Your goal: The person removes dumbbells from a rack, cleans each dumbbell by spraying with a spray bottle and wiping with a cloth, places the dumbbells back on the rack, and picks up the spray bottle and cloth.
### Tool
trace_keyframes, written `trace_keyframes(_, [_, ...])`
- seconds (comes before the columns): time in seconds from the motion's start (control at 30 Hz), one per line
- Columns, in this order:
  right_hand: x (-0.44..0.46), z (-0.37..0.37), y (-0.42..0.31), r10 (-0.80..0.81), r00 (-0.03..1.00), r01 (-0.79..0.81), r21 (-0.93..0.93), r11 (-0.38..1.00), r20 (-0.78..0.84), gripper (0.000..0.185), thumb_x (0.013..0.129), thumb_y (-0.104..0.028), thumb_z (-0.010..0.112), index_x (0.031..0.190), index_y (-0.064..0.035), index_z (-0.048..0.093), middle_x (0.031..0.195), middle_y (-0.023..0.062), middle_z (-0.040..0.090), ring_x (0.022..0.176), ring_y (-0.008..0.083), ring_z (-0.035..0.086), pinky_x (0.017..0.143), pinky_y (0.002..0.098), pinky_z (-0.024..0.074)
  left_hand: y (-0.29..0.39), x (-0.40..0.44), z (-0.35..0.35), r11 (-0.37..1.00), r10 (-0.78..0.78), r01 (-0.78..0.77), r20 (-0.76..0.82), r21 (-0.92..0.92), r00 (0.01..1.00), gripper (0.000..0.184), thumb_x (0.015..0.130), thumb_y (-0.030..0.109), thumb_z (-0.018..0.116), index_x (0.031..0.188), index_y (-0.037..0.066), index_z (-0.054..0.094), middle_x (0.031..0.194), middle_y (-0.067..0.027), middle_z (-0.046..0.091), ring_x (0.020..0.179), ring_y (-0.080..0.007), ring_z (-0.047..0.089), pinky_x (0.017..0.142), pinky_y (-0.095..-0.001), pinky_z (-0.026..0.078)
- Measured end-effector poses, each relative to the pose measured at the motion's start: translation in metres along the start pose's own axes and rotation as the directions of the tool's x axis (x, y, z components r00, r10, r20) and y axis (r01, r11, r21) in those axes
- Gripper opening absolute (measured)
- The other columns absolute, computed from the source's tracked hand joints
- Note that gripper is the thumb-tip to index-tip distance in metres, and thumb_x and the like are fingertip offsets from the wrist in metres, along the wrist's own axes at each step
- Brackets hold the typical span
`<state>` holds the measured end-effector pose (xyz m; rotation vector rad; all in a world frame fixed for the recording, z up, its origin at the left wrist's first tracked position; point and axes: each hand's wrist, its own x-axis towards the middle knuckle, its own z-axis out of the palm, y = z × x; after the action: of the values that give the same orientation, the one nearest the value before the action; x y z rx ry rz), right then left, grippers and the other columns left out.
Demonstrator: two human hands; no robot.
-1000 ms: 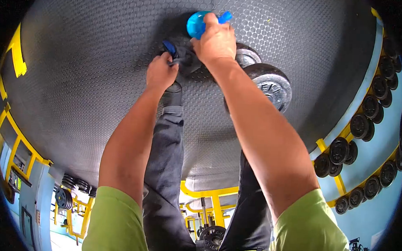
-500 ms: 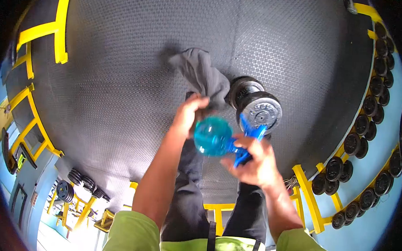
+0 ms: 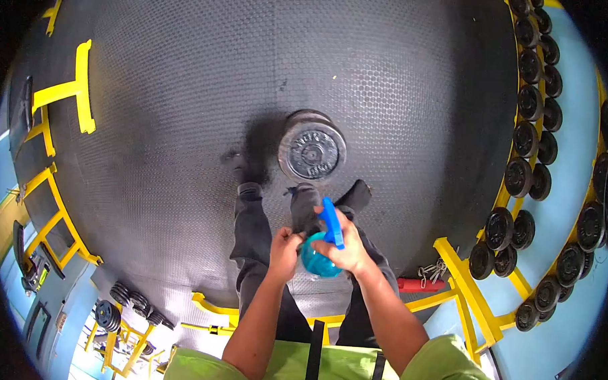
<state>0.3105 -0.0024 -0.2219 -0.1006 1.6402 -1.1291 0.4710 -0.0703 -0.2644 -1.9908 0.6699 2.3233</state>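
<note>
My right hand is wrapped round the neck of a spray bottle with a clear teal body and a blue trigger head. The bottle is held low, in front of my legs. Close beside it, my left hand is closed on a dark grey cloth, which extends forward from the fingers. Past the cloth, a black dumbbell is on the floor, one round plate with raised lettering facing me. Its handle is hidden behind that plate.
Black textured rubber mat covers the floor. Along the right wall, a yellow rack carries rows of dumbbells. Yellow metal frames stand at the left, with weight plates at the lower left. A red object lies near the rack's foot.
Both hands have drawn in lower toward my body with the bottle and cloth. The bottle has turned more upright. The view has shifted, so the dumbbell now appears further left.
</note>
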Motion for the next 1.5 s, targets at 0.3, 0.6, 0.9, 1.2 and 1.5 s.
trace_keyframes(0.3, [0.049, -0.051, 0.055, 0.131, 0.984, -0.057, -0.485, 0.873, 0.119, 0.048, 0.062, -0.022, 0.066, 0.108, -0.0054, 0.062, 0.095, 0.0236, 0.067, 0.094, 0.0420, 0.064, 0.084, 0.0448, 0.0506, -0.027, 0.000, 0.003, 0.998, 0.030, -0.009, -0.306, 0.070, 0.951, 0.022, 0.081, 0.017, 0.068, 0.083, 0.012, 0.047, 0.077, 0.0017, 0.046, 0.070, -0.0099, 0.051, 0.068, -0.0276, 0.050])
trace_keyframes(0.6, [0.059, -0.043, 0.068, 0.100, 0.992, -0.028, -0.660, 0.751, 0.073, 0.050, 0.064, -0.020, 0.068, 0.110, -0.0033, 0.061, 0.104, 0.0219, 0.065, 0.099, 0.0401, 0.062, 0.086, 0.0425, 0.0499, -0.038, 0.007, -0.010, 0.955, 0.044, 0.020, -0.207, 0.297, 0.977, 0.024, 0.082, 0.019, 0.068, 0.079, 0.015, 0.045, 0.078, 0.0052, 0.049, 0.073, -0.0086, 0.051, 0.071, -0.0309, 0.048])
trace_keyframes(0.9, [0.074, -0.079, 0.063, -0.057, 0.998, 0.047, -0.772, 0.633, 0.014, 0.053, 0.064, -0.019, 0.069, 0.114, -0.0057, 0.053, 0.111, 0.0176, 0.061, 0.105, 0.0377, 0.058, 0.090, 0.0469, 0.0446, -0.038, 0.004, 0.022, 0.771, 0.137, -0.076, -0.049, 0.632, 0.989, 0.029, 0.077, 0.020, 0.073, 0.073, 0.005, 0.049, 0.063, -0.0005, 0.047, 0.059, -0.0091, 0.043, 0.053, -0.0300, 0.037])
trace_keyframes(1.2, [0.165, -0.146, 0.132, -0.470, 0.860, 0.151, -0.781, 0.606, -0.198, 0.075, 0.070, -0.027, 0.079, 0.131, -0.0034, 0.042, 0.122, 0.0199, 0.054, 0.114, 0.0393, 0.052, 0.094, 0.0449, 0.0452, -0.079, 0.036, 0.059, 0.712, 0.104, -0.129, 0.079, 0.690, 0.991, 0.030, 0.080, 0.018, 0.073, 0.080, 0.009, 0.044, 0.068, 0.0016, 0.047, 0.057, -0.0058, 0.040, 0.048, -0.0251, 0.033])
trace_keyframes(1.5, [0.196, -0.146, 0.220, -0.365, 0.839, 0.039, -0.624, 0.781, -0.404, 0.098, 0.063, -0.019, 0.088, 0.141, -0.0030, 0.031, 0.132, 0.0213, 0.047, 0.121, 0.0377, 0.050, 0.100, 0.0406, 0.0456, -0.076, 0.057, 0.099, 0.654, 0.149, -0.200, 0.134, 0.729, 0.980, 0.031, 0.081, 0.018, 0.073, 0.081, 0.010, 0.043, 0.067, 0.0055, 0.042, 0.055, -0.0028, 0.034, 0.046, -0.0232, 0.029])
